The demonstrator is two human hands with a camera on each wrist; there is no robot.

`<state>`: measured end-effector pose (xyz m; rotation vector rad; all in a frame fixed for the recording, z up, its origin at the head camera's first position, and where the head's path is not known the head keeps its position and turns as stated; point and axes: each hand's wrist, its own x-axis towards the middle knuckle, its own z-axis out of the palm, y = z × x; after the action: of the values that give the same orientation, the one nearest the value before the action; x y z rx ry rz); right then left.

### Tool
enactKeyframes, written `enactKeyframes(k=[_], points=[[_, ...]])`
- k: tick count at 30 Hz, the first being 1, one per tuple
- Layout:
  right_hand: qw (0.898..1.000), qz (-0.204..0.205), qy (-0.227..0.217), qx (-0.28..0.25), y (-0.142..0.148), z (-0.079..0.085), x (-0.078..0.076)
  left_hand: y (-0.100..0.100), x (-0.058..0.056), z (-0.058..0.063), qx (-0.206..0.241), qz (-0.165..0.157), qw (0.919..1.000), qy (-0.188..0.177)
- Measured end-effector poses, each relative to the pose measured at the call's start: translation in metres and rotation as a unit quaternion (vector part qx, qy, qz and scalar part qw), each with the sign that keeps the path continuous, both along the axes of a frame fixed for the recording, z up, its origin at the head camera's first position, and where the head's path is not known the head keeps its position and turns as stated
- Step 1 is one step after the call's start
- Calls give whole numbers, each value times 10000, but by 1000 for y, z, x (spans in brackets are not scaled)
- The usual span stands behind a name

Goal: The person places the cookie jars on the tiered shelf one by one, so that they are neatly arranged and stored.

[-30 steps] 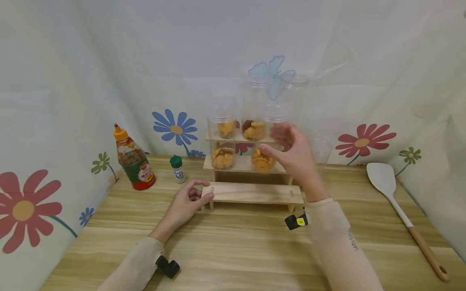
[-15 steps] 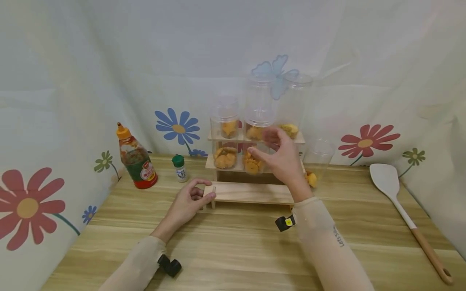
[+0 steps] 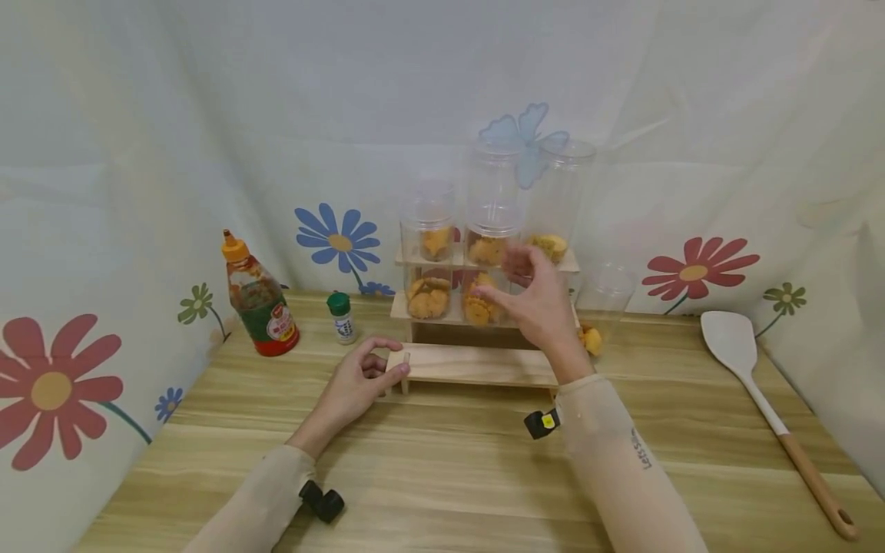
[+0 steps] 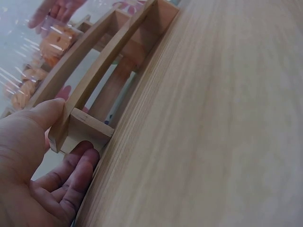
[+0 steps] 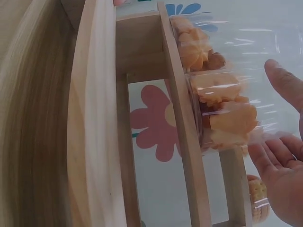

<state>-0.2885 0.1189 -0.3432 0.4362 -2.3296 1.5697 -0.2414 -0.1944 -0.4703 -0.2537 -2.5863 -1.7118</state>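
A stepped wooden display rack (image 3: 477, 365) stands on the wood-grain table. My left hand (image 3: 356, 384) grips the left end of its lowest step; in the left wrist view its thumb (image 4: 49, 113) lies against the board edge and the fingers curl beneath. My right hand (image 3: 539, 292) holds a clear plastic jar of cookies (image 3: 479, 303) from its right side, thumb toward the front. This jar is upright on the middle step, beside a similar cookie jar (image 3: 428, 296) at its left. In the right wrist view, thumb and fingers flank the jar (image 5: 232, 118).
Taller clear jars with cookies (image 3: 549, 246) stand on the top step. Another clear jar (image 3: 604, 307) is on the table behind my right forearm. A sauce bottle (image 3: 263, 307) and green-capped shaker (image 3: 341, 319) stand left; a white spatula (image 3: 733, 346) lies right.
My right hand has moved left with the cookie jar, bringing it closer to the left jar on the middle step, and it now looks still. The left hand keeps its grip on the rack.
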Motion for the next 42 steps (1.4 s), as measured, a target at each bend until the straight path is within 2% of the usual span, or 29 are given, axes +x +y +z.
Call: enactKeyframes(k=[4, 22, 34, 42], points=[[9999, -43, -89, 21, 0, -4, 0, -2, -3, -3, -75, 1, 10000, -29], [9982, -267, -500, 174, 2, -18, 0, 0, -4, -2, -70, 15, 9999, -102], [9980, -262, -315, 487, 7, -21, 5, 0, -2, -2, -5, 18, 10000, -84], [9998, -46, 144, 107, 26, -15, 13, 0, -2, -3, 36, -4, 10000, -55]])
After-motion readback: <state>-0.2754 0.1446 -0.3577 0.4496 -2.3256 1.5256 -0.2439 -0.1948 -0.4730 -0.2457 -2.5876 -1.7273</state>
